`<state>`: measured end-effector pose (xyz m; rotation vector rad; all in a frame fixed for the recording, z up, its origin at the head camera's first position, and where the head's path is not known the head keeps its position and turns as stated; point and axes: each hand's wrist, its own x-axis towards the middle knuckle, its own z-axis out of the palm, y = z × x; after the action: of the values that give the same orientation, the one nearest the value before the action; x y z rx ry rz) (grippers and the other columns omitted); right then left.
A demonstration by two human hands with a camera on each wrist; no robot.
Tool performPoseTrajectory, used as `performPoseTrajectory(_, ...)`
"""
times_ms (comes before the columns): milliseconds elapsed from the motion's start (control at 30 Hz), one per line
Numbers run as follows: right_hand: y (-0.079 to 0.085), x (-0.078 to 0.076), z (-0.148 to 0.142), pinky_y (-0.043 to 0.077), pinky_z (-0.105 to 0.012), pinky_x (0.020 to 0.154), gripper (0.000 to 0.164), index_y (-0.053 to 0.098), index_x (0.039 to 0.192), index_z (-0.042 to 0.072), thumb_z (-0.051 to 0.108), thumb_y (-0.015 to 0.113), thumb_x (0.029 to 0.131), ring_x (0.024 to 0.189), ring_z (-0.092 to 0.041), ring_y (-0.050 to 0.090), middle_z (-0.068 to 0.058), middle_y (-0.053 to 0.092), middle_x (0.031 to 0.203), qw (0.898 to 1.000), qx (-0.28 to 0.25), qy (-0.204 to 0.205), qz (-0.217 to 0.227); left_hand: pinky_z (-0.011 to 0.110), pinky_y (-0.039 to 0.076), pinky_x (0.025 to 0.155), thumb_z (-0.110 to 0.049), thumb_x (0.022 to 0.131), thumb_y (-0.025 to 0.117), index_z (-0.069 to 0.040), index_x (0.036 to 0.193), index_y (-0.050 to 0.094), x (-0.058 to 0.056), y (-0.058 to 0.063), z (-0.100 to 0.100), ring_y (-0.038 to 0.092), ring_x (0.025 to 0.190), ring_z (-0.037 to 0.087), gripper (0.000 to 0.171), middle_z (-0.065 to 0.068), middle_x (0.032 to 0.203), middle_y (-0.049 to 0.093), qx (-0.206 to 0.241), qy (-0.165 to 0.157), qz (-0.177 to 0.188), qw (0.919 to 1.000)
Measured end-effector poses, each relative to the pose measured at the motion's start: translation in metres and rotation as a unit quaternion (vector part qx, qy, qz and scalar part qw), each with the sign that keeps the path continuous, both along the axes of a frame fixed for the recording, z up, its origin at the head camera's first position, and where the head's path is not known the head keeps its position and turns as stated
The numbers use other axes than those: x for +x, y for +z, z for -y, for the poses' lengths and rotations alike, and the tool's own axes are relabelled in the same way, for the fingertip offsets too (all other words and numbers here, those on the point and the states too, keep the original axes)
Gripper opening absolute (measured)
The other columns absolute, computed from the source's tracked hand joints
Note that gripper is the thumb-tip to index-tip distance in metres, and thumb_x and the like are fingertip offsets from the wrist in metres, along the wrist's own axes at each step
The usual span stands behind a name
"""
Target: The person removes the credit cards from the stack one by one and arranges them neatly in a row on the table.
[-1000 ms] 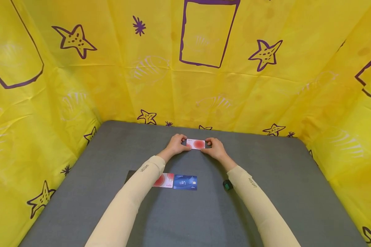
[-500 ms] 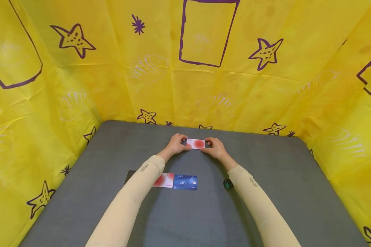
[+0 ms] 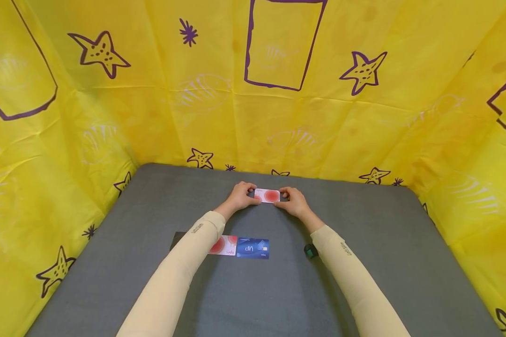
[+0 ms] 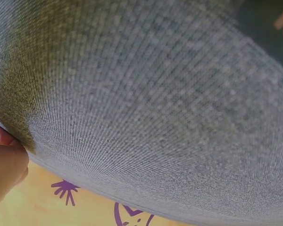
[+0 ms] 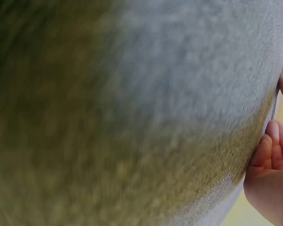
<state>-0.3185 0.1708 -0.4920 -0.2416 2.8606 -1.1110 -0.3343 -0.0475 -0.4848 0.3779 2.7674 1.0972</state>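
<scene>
Head view: yellow printed cloth at back and sides, well beyond the blue VIP card. Gray surface under it. Left sleeve passing left of the VIP card; right sleeve off to its right. Left hand and right hand beyond the VIP card, each grip pinching one end of the held card, white with red circles. Located beyond the VIP card, slightly right of it, well apart; resting on the surface or just above, can't tell. Progress, as judged: mid-handling, release not yet done; VIP card and neighbors already laid flat, out of both grips. Around: red-and-white card just left of the VIP card, in line; black flat piece farther left, mostly hidden, can't identify. Small dark object with green patch right of the VIP card, partly covered by sleeve. In the way: only left sleeve, blocking view of the cards.
</scene>
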Motion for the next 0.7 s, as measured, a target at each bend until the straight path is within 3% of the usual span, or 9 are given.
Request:
performPoseTrajectory(300, -0.0021, 0.0014, 0.0016, 0.043, -0.042, 0.090, 0.051, 0.056, 0.125, -0.002, 0.019, 0.078, 0.083, 0.096, -0.030, 0.052, -0.014, 0.058, 0.102, 1.000, -0.024, -0.003, -0.013, 0.038, 0.040, 0.096, -0.019, 0.083, 0.079, -0.001, 0.127, 0.058, 0.0014, -0.0012, -0.0003, 0.047, 0.107, 0.028, 0.052, 0.013, 0.111, 0.054, 0.016, 0.008, -0.004, 0.9998)
performPoseTrajectory(700, -0.0028, 0.0041, 0.0020, 0.041, -0.036, 0.080, 0.052, 0.052, 0.125, 0.002, 0.016, 0.079, 0.082, 0.087, -0.027, 0.050, -0.012, 0.061, 0.100, 0.999, -0.047, -0.010, -0.019, 0.036, 0.044, 0.088, -0.011, 0.079, 0.081, 0.001, 0.123, 0.056, 0.0022, -0.0054, -0.0031, 0.052, 0.094, 0.027, 0.051, 0.012, 0.099, 0.057, 0.058, 0.014, -0.031, 0.9978)
